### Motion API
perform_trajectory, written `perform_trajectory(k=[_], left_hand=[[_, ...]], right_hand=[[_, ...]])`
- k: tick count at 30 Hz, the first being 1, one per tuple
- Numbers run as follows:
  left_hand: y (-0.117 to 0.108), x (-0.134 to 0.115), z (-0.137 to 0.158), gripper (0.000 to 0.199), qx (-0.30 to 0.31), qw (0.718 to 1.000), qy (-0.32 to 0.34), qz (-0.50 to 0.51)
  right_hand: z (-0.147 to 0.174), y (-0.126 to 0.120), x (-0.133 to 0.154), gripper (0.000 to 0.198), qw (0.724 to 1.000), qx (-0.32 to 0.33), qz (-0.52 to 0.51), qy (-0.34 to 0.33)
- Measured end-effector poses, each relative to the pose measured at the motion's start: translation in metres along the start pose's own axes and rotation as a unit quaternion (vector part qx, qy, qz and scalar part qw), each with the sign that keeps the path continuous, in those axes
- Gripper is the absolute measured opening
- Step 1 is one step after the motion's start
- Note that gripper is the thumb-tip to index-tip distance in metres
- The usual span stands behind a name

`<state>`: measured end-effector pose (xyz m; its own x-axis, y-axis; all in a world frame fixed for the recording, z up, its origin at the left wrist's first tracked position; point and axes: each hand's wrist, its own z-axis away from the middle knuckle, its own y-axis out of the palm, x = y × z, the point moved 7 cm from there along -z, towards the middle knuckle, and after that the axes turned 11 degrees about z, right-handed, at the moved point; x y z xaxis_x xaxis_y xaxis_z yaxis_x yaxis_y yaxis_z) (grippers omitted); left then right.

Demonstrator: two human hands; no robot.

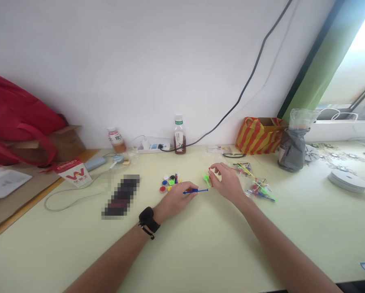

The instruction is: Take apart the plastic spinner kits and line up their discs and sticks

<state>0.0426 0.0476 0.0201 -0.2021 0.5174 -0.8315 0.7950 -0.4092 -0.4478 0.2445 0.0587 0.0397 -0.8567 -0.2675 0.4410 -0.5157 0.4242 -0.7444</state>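
Observation:
My left hand (178, 198), with a black watch (148, 219) on its wrist, pinches a thin blue plastic stick (200, 190) with a pointed end, held roughly level over the table. Just behind it lie several small round coloured discs, among them a red one (162, 189) and a blue one (164, 182). To the right, the fingers of my right hand (227, 181) are closed on a small red plastic stick (210, 170). A bright green plastic piece (206, 179) shows right beside those fingertips; whether they touch it I cannot tell.
Loose coloured plastic sticks (260, 189) lie in a pile right of my right hand. A pixelated dark object (121, 197) is at left. Along the wall stand a brown-liquid bottle (179, 136), a power strip (155, 145), a striped bag (258, 136) and a grey-wrapped container (292, 150).

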Motion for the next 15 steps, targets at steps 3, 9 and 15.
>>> perform_trajectory(k=[3, 9, 15], left_hand=[[0.010, -0.006, 0.004, 0.025, 0.068, 0.996, 0.016, -0.052], [0.015, -0.014, 0.004, 0.026, 0.097, 0.986, 0.076, -0.117], [0.004, -0.004, 0.004, 0.054, 0.010, 0.986, 0.060, -0.158]], right_hand=[[0.001, 0.006, -0.013, 0.021, 0.991, 0.010, 0.132, 0.003], [0.008, 0.028, -0.011, 0.023, 0.985, 0.115, 0.120, -0.042], [0.011, 0.027, 0.014, 0.025, 0.976, 0.180, -0.032, -0.122]])
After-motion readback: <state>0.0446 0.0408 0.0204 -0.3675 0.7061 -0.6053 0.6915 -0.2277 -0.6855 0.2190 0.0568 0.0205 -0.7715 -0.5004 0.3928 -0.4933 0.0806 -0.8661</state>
